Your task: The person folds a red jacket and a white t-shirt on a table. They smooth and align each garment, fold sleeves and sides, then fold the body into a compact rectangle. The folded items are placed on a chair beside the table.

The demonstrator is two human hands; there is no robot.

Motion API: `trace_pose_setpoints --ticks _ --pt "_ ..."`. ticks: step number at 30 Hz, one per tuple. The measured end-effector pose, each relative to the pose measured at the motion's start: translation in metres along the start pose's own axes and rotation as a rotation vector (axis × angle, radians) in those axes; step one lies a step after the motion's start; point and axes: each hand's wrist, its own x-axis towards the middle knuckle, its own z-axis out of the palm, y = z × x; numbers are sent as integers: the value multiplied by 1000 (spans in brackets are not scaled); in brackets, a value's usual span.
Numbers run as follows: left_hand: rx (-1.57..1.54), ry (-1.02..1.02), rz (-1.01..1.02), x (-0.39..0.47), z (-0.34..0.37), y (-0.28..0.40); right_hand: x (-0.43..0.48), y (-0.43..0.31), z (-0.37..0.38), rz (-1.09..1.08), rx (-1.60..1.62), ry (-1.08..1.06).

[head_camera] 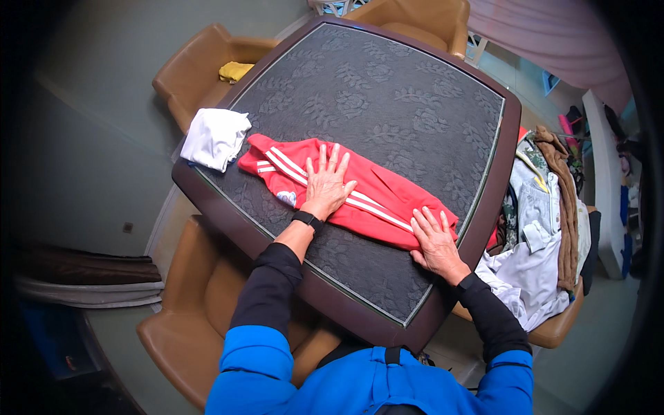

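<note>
Red trousers with white side stripes (381, 179) lie folded lengthwise in a long strip across the dark, leaf-patterned table top (410, 119). My left hand (328, 184) rests flat with spread fingers on the strip, left of its middle, over the stripes. Near the strip's right end, my right hand (437, 244) lies palm down, its fingers on the cloth and a little apart. Neither hand grips the fabric. A folded white garment (216, 138) sits at the table's left corner, just beyond the red cloth's left end. A white and blue emblem shows on the red cloth's lower edge.
Brown leather chairs surround the table, one at the near left (181, 311) and one at the far left (194, 67) with a yellow cloth (235, 71). On the right, a heap of clothes (534, 249) covers another chair. The table's raised dark wooden rim (332, 295) runs close to my forearms.
</note>
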Motion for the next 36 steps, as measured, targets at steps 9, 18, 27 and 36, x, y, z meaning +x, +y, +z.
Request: trace_pose_setpoints --ticks 9,18,27,36 --pt "-161 -142 -161 6 7 -29 -2 3 1 7 -72 -52" --pt "-228 52 -84 -11 -4 0 -3 6 4 2 -31 -69" --pt "-357 -153 426 -54 -32 114 -1 5 4 -20 13 -7" --pt "-379 -149 459 -45 -16 131 -4 41 -5 97 548 309"
